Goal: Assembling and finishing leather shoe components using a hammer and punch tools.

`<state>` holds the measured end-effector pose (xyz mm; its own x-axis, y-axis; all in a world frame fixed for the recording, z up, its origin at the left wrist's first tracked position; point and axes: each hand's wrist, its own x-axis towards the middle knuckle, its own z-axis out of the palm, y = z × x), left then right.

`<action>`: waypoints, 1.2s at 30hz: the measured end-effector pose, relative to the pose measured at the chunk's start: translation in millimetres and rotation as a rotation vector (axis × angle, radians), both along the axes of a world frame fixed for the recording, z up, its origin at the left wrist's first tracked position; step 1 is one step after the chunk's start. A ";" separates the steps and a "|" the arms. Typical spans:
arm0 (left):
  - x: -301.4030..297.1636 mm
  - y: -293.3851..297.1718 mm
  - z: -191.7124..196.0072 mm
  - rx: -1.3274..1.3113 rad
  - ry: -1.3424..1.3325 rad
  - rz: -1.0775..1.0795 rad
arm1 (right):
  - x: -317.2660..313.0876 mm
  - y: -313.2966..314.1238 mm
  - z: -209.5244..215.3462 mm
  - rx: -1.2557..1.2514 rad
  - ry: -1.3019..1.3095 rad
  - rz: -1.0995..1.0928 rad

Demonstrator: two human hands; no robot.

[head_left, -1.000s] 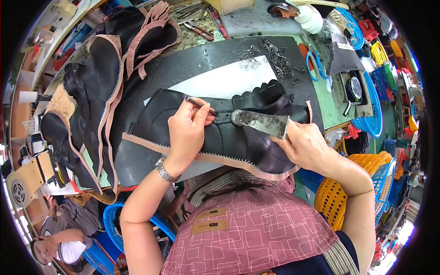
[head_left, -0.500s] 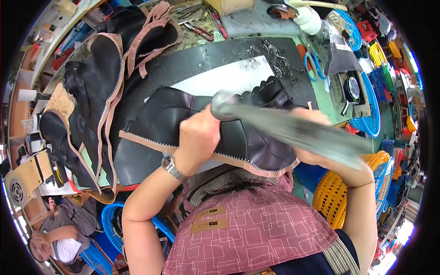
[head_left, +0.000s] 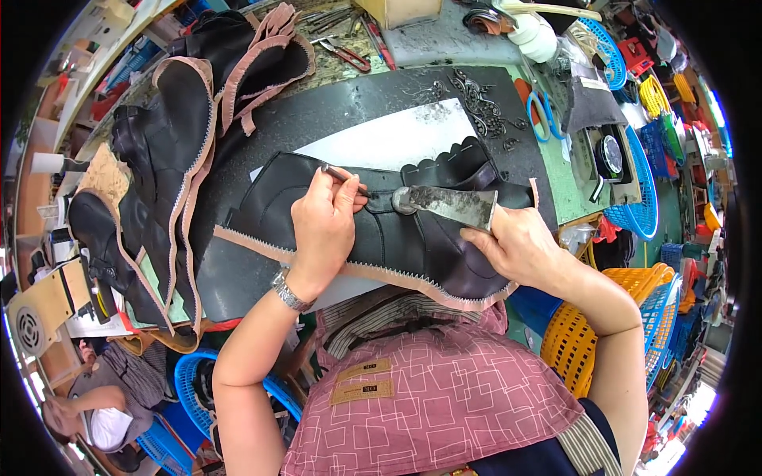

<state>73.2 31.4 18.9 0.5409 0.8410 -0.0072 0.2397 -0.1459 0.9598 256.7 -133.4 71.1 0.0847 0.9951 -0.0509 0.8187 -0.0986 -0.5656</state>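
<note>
Bare mat (head_left: 238, 276) is seen below the leather edge (head_left: 389, 275). A rod (head_left: 331, 170) is pinched by the left grip (head_left: 324, 218), a hammer (head_left: 452, 205) by the right grip (head_left: 520, 242)

Passage: above white sheet (head_left: 389, 141) | Obstacles: leather pieces (head_left: 181, 119) left (heaped) | hammer head (head_left: 451, 206) nearer

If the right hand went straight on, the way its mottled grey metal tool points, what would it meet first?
Probably the slim dark rod pinched in the left hand, just beyond the rounded end of the mottled grey metal tool. Depth is unclear, though, so it might pass above.
</note>
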 end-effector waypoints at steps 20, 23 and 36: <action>23.4 60.6 43.1 0.352 0.201 -0.106 | 115.0 -82.3 -23.0 0.322 -0.474 -0.688; 37.2 110.8 12.5 0.653 0.461 -0.194 | 134.8 -95.8 -55.7 0.246 -0.646 -0.646; 42.5 115.9 20.2 0.692 0.341 -0.184 | 133.9 11.0 -61.9 0.477 -0.497 -0.200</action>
